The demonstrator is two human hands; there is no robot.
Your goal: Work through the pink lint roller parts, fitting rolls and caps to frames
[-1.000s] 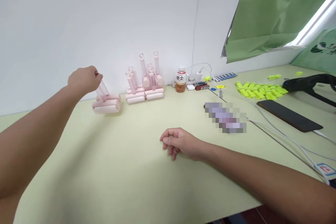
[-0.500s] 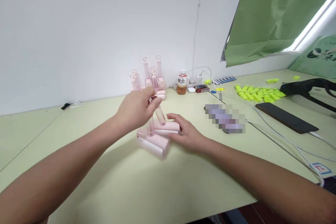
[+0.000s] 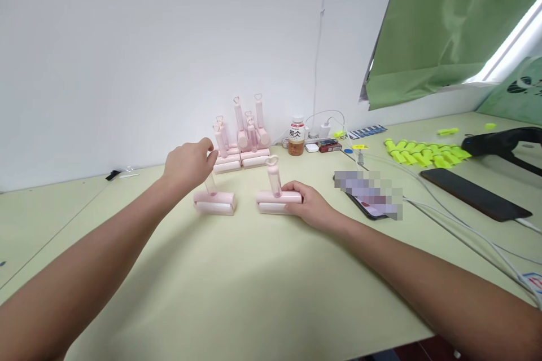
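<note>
Two pink lint rollers stand with handles up on the table in front of me. My left hand (image 3: 190,162) is closed around the upper handle of the left lint roller (image 3: 214,198), hiding its top. The right lint roller (image 3: 279,197) has a clear pink handle with a heart-shaped loop. My right hand (image 3: 312,205) grips the right end of its roller head, thumb in front and fingers behind. A gap of bare table separates the two rollers.
More pink lint rollers (image 3: 256,157) are grouped by the wall. A bottle (image 3: 296,136), a white charger (image 3: 324,130) and cables sit right of them. Farther right lie a phone (image 3: 367,194), yellow-green pieces (image 3: 423,151), a black slab-shaped device (image 3: 476,194) and a black device with a handle (image 3: 503,144).
The two lint rollers were close together, their handles tilted and crossing. Now they stand upright and apart: my left hand has moved its roller left and away from me.
</note>
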